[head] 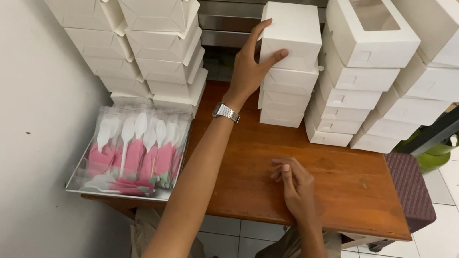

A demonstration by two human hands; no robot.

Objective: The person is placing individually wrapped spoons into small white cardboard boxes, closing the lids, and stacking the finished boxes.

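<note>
My left hand (pixel 252 62), with a metal watch on its wrist, reaches far forward and grips the left side of the top white box (pixel 292 35) of a middle stack of closed white cardboard boxes. My right hand (pixel 295 185) rests on the brown wooden table (pixel 350 183) near its front edge, fingers loosely curled and holding nothing. Both forearms stretch up from the bottom of the view.
Stacks of white boxes stand at the back left (pixel 148 33) and back right (pixel 362 75); some on the right have clear lid windows. A metal tray (pixel 76 186) at the left holds clear packs of pink items with white plastic spoons. A green watering can (pixel 440 153) sits on the tiled floor.
</note>
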